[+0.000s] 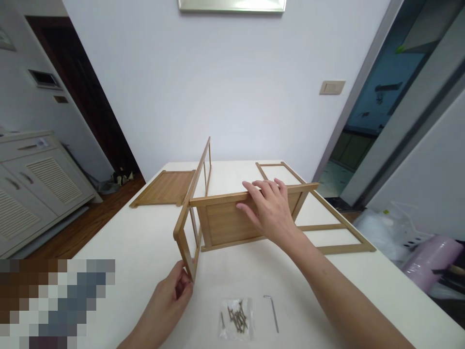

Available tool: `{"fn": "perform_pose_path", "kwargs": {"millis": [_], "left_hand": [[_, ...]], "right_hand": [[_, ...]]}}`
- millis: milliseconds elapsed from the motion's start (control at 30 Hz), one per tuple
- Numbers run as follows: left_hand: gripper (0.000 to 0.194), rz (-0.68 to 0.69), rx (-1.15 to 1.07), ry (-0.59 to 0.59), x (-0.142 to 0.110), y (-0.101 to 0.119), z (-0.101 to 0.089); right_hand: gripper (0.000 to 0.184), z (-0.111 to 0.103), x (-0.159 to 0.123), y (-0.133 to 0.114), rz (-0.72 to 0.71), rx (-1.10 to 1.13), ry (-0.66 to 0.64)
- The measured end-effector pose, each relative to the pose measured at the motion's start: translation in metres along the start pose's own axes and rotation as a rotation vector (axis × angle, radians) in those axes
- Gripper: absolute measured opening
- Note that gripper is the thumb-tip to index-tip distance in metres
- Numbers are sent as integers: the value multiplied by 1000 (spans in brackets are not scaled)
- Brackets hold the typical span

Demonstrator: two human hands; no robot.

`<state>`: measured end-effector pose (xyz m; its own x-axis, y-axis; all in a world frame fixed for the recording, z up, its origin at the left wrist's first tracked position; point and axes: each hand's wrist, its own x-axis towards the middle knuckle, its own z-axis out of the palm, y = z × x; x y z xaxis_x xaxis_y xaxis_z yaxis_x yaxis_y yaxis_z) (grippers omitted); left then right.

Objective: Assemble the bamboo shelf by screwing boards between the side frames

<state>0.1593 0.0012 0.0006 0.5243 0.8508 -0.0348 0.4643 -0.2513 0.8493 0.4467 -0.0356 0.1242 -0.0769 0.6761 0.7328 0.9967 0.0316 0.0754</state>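
Upright wooden frame is pinched at its lower near corner by the fingers of the left hand. Wooden panel, set against the frame, is gripped along its top edge by the right hand, fingers slightly spread. Bag of screws and hex key are seen on the tabletop, right of the left fingers.

Head camera looks down across the table.
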Motion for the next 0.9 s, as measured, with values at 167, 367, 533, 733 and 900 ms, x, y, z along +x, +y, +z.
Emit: {"fn": "perform_pose_path", "kwargs": {"millis": [167,367,533,733,900], "left_hand": [[28,0,-92,-56,9,-15,0],[31,9,-100,-52,9,-20,2],[33,9,-104,-37,8,-21,5],[29,30,-156,-26,8,-24,9],[21,44,-142,33,6,-22,13]], "right_hand": [[47,0,-5,4,1,-51,15],[59,-4,-22,23,65,-102,157],[75,-4,-48,64,274,-8,381],[80,18,-89,101,724,470,374],[81,43,-114,105,958,848,237]]}}
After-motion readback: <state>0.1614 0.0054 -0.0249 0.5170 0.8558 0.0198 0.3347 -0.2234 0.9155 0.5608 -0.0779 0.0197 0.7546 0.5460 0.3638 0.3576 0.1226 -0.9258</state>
